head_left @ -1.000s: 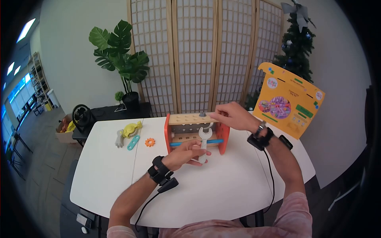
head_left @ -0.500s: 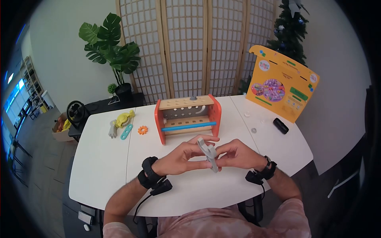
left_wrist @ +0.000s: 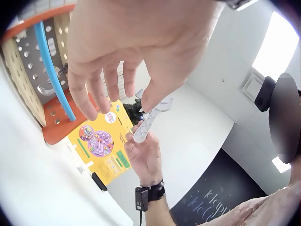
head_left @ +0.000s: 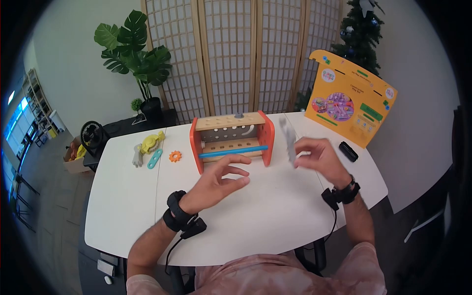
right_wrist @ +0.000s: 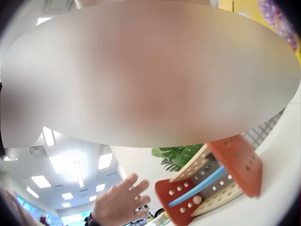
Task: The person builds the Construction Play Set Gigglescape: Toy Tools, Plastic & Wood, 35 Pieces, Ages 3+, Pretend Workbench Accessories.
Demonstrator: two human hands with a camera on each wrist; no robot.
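My right hand pinches a light grey toy wrench, which stands roughly upright and is blurred in the head view. In the left wrist view the wrench shows its ribbed handle and forked head. Over the table's middle, my left hand has its fingers spread and holds nothing. Just beyond the hands stands a toy workbench with red side panels, a holed wooden top and a blue rod across its front. A grey bolt sits in that top.
To the workbench's left lie an orange gear, a teal strip, a yellow toy piece and a grey piece. A yellow cardboard box stands at the back right, with a black case in front of it.
One second ago my left hand held the wrench while the right was at the workbench top. Both hands then met on it; now the left has let go and the right has carried it rightward.
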